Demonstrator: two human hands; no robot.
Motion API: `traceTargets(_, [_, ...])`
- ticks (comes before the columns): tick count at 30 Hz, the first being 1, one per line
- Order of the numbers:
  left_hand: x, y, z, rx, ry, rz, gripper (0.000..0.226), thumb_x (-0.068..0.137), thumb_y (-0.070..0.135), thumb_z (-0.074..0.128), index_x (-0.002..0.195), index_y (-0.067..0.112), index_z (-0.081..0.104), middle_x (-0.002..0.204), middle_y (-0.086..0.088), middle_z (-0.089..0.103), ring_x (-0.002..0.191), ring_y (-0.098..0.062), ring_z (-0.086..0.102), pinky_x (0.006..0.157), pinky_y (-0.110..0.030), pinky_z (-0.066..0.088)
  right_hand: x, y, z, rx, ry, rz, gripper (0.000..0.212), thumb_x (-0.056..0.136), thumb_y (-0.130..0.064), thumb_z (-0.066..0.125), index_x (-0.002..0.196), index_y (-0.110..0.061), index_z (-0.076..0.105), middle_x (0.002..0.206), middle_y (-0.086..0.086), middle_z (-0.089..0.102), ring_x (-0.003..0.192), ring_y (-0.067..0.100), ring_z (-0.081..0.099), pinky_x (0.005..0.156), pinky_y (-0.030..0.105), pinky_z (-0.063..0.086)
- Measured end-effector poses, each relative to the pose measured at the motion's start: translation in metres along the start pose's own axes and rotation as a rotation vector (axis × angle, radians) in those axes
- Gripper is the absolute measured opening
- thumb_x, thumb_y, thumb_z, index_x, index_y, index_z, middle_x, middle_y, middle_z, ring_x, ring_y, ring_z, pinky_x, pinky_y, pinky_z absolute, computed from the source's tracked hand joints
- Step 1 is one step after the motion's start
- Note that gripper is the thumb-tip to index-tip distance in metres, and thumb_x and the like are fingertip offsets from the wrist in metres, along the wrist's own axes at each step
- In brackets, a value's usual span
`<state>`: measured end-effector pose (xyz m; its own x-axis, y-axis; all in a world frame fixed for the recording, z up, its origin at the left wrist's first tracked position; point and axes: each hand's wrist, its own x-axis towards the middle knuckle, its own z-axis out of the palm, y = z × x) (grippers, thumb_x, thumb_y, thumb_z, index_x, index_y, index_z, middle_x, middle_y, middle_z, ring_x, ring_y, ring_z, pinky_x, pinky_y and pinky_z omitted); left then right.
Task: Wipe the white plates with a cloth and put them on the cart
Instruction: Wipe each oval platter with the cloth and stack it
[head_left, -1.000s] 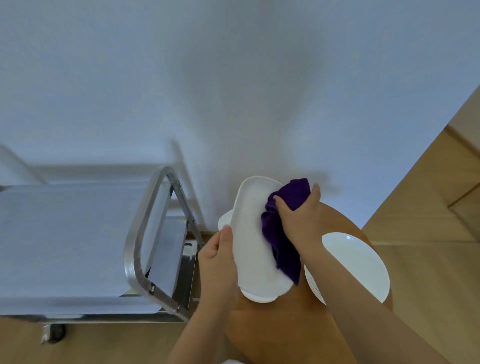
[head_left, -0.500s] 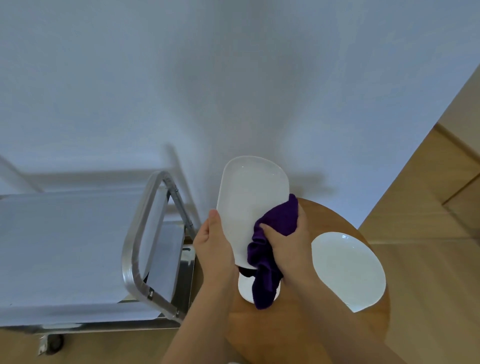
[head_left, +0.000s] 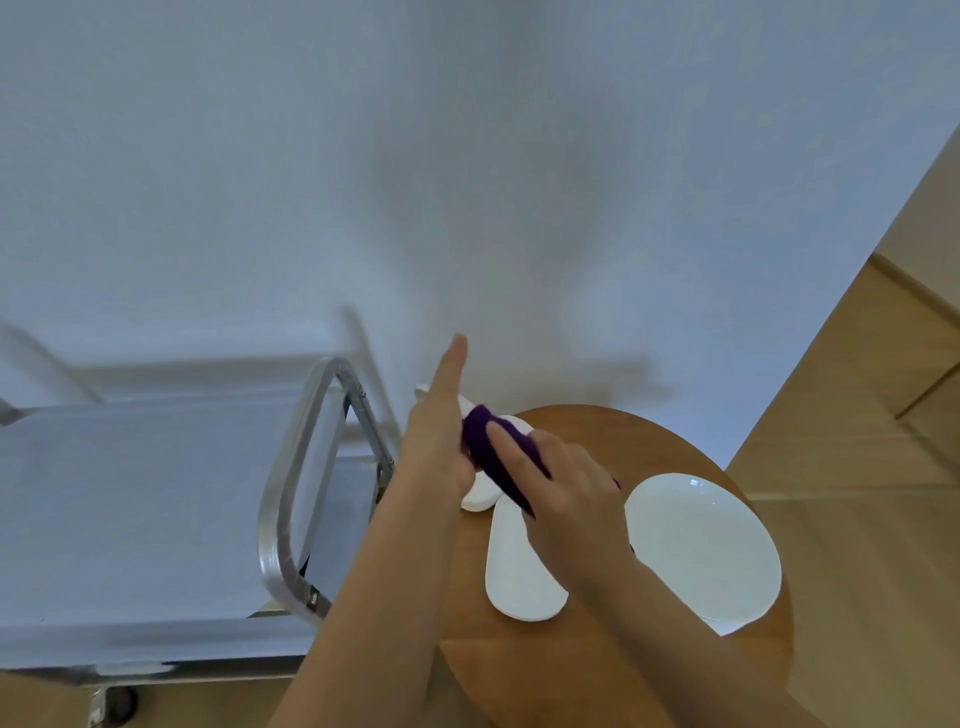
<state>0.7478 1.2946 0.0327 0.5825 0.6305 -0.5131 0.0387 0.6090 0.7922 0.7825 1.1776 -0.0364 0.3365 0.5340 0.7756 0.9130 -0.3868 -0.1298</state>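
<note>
Head view: the left hand (head_left: 441, 441) is raised on edge with its fingers straight and together, pointing up toward the white wall (head_left: 467, 156); its palm side lies against the left edge of an oblong white plate (head_left: 519, 566), and how much of the plate it carries cannot be told. The right hand (head_left: 566, 493), just to the right of the left one, has its fingers laid fairly flat over a purple cloth (head_left: 493, 457), pressing the cloth onto the plate; whether the thumb curls round the cloth cannot be seen. The oblong plate runs from between the two hands down toward the person, its near end below the right hand. A smaller piece of white crockery (head_left: 480, 496) shows just under the left hand's heel; its shape is mostly hidden. To the right of the right forearm a round white plate (head_left: 711, 545) lies flat on the round wooden table (head_left: 571, 670). Left of the left arm stands the cart (head_left: 291, 499), its metal handle loop closest to the arm and its pale shelf stretching away to the left
</note>
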Motion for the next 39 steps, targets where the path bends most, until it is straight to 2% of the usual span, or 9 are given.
traceTargets(8, [0.019,-0.023,-0.014,-0.094,0.099,0.032,0.011,0.094,0.024,0.058,0.097,0.014,0.058,0.094,-0.008,0.067,0.085,-0.024,0.065,0.065,-0.037,0.055,-0.023,0.023,-0.011,0.235,-0.135,-0.145,0.052,0.062,-0.026,0.08,0.11,-0.011,0.067,0.104,0.009,0.067,0.094,0.023,0.06,0.071,0.029,0.053])
traceTargets(11, [0.016,-0.022,-0.024,-0.061,-0.04,0.155,0.007,0.096,0.023,0.054,0.1,0.02,0.059,0.084,0.001,0.075,0.079,-0.016,0.072,0.068,-0.036,0.058,-0.024,0.036,-0.019,0.436,-0.114,0.211,0.042,0.068,-0.023,0.071,0.108,-0.011,0.068,0.114,0.003,0.057,0.104,0.018,0.054,0.083,0.038,0.053])
traceTargets(14, [0.009,-0.023,-0.028,0.093,-0.11,0.291,0.015,0.096,0.03,0.053,0.107,0.025,0.061,0.088,0.007,0.075,0.084,-0.015,0.071,0.067,-0.032,0.057,-0.01,0.04,-0.024,0.627,-0.02,0.607,0.044,0.074,-0.035,0.065,0.116,-0.036,0.055,0.122,-0.018,0.04,0.113,0.006,0.046,0.091,0.03,0.047])
traceTargets(16, [0.004,-0.027,-0.021,0.183,-0.133,0.395,0.02,0.097,0.035,0.049,0.109,0.026,0.062,0.093,0.004,0.074,0.087,-0.016,0.07,0.068,-0.03,0.056,0.002,0.028,-0.02,0.64,-0.024,0.589,0.05,0.076,-0.05,0.058,0.123,-0.044,0.043,0.132,-0.013,0.031,0.12,0.015,0.041,0.095,0.027,0.042])
traceTargets(19, [-0.006,-0.036,-0.006,0.314,-0.151,0.553,0.025,0.1,0.038,0.04,0.1,0.028,0.063,0.091,0.007,0.072,0.084,-0.006,0.068,0.066,-0.017,0.053,0.02,0.002,-0.009,0.541,-0.066,0.525,0.048,0.083,-0.052,0.044,0.13,-0.045,0.04,0.14,-0.002,0.033,0.124,0.02,0.037,0.101,0.045,0.038])
traceTargets(26, [-0.03,-0.029,-0.005,0.396,-0.124,0.797,0.031,0.103,0.03,0.031,0.087,0.024,0.057,0.073,0.019,0.063,0.07,0.004,0.058,0.064,-0.011,0.047,0.078,0.002,-0.02,0.538,-0.072,0.374,0.04,0.083,-0.048,0.045,0.12,-0.035,0.055,0.124,-0.008,0.048,0.115,0.01,0.04,0.096,0.039,0.039])
traceTargets(30, [-0.045,-0.023,-0.01,0.496,-0.086,0.934,0.034,0.097,0.044,0.034,0.073,0.024,0.049,0.062,0.018,0.052,0.058,0.001,0.047,0.056,-0.015,0.042,0.119,0.015,-0.031,0.832,-0.223,0.614,0.018,0.078,-0.039,0.058,0.069,-0.023,0.058,0.069,-0.012,0.058,0.066,0.006,0.054,0.062,0.025,0.045])
traceTargets(36, [-0.059,0.017,-0.007,0.26,-0.006,1.032,0.041,0.097,0.033,0.04,0.061,0.043,0.056,0.058,0.022,0.053,0.054,0.008,0.046,0.051,-0.006,0.039,0.105,0.031,-0.043,1.481,-0.336,1.095,0.029,0.086,-0.042,0.058,0.091,-0.016,0.067,0.074,0.0,0.07,0.066,0.014,0.067,0.055,0.021,0.052])
traceTargets(39, [-0.052,0.033,-0.003,0.165,-0.023,0.989,0.041,0.1,0.032,0.041,0.066,0.039,0.061,0.063,0.024,0.059,0.061,0.009,0.053,0.057,-0.005,0.041,0.097,0.031,-0.038,1.39,-0.244,1.036,0.033,0.087,-0.044,0.056,0.104,-0.018,0.062,0.087,-0.003,0.069,0.076,0.011,0.066,0.063,0.022,0.054])
